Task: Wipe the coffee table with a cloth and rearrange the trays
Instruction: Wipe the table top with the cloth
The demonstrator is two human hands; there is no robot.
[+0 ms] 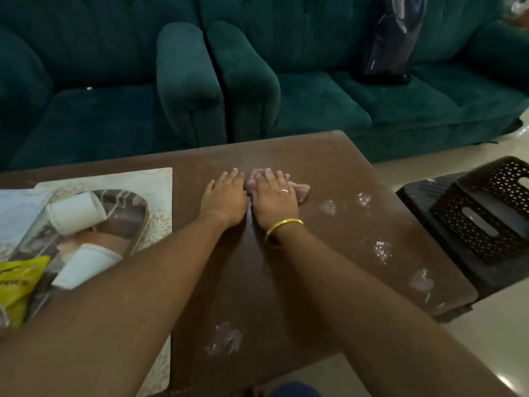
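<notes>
The brown coffee table carries several whitish smudges along its right side and one near the front. My right hand, with a ring and a gold bangle, presses flat on a crumpled pinkish cloth near the table's far middle. My left hand lies flat on the bare tabletop beside it, fingers spread, touching the cloth's left edge. On the left, a pale patterned tray holds an oval marbled tray with two tipped white cups and a yellow packet.
A dark green sofa and armchair stand just behind the table. A black perforated plastic stool sits close to the table's right edge on the pale tiled floor. A dark bag leans on the sofa.
</notes>
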